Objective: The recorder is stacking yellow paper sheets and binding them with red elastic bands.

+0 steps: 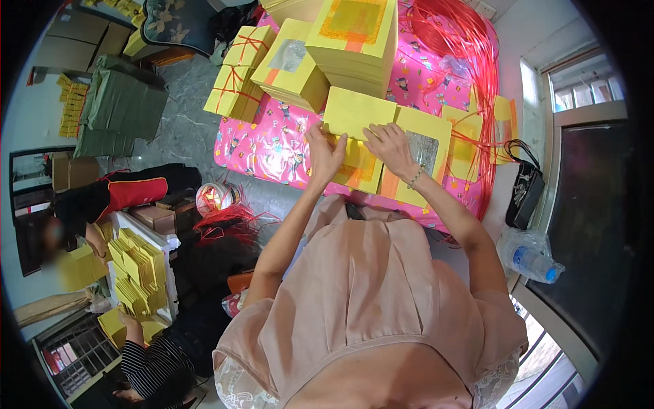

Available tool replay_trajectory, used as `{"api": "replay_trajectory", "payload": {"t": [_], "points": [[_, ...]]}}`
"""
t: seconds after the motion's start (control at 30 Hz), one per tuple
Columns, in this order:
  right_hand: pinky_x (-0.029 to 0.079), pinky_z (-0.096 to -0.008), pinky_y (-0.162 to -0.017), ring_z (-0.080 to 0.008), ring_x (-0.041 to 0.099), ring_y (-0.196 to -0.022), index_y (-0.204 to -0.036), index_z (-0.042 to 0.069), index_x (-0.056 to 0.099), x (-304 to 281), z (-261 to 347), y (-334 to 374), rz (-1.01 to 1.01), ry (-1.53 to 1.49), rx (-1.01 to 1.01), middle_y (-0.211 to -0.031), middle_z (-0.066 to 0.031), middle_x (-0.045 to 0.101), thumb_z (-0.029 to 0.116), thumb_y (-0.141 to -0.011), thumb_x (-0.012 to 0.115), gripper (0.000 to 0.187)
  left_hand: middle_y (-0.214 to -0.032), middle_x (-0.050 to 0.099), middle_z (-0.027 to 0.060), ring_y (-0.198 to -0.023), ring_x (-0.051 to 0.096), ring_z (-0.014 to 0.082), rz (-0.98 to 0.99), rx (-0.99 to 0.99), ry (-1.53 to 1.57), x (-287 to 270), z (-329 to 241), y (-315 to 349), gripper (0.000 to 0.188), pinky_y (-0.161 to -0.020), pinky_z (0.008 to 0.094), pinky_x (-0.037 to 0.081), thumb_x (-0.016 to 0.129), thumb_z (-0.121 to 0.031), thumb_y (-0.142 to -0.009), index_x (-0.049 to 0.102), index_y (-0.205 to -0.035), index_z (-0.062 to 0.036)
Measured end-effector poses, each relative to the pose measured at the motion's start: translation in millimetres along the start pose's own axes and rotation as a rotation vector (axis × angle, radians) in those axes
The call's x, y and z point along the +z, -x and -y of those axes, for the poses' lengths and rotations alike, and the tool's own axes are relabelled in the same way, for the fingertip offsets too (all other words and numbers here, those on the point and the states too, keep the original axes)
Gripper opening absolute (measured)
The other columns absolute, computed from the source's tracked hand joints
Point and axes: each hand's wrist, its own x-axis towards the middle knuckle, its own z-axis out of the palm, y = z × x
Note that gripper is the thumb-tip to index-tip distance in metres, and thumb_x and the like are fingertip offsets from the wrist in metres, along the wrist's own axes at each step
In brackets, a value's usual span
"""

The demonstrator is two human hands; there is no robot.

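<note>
At the near edge of a table with a pink patterned cover, a plain yellow stack of paper (360, 113) lies between my hands. My left hand (327, 151) grips its near left corner, thumb towards the paper. With bent fingers, my right hand (391, 146) holds the near right corner; a bracelet circles that wrist. Just below the hands is a yellow paper stack with an orange-gold square (358, 163). Beside my right hand, another yellow stack bears a silver square (424, 150), partly covered by the hand.
Tall yellow paper stacks (361, 51) stand behind, with string-tied bundles (235, 88) at left. Red plastic string (480, 82) hangs along the right side. A black bag (523, 191) and plastic bottle (535, 262) are by the window. Two people handle yellow paper at a white table (170, 262).
</note>
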Motion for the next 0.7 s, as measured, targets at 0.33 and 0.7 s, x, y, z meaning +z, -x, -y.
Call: {"api": "replay_trajectory", "payload": {"t": [0.33, 0.7], "points": [[0.049, -0.0405, -0.092, -0.0191, 0.067, -0.092, -0.105, 0.008, 0.068, -14.7, 13.2, -15.4, -0.087, -0.060, -0.052, -0.099, -0.0052, 0.070, 0.021, -0.084, 0.070, 0.024, -0.123, 0.052, 0.0223, -0.107, 0.058, 0.0250, -0.075, -0.357, 0.729, 28.9, -0.6, -18.6, 0.079, -0.090, 0.0324, 0.048, 0.065, 0.001, -0.082, 0.010, -0.139, 0.0041], [0.047, -0.0380, -0.082, -0.0245, 0.063, -0.092, -0.103, 0.009, 0.069, -51.3, 55.8, 19.9, 0.013, -0.373, 0.140, -0.100, -0.0052, 0.067, 0.022, -0.083, 0.071, 0.024, -0.113, 0.054, 0.0178, -0.088, 0.062, 0.0221, -0.359, -0.465, 0.832, -107.8, 87.8, -15.3, 0.066, -0.063, 0.0308, 0.055, 0.066, 0.007, -0.081, 0.024, -0.131, -0.0036]]}}
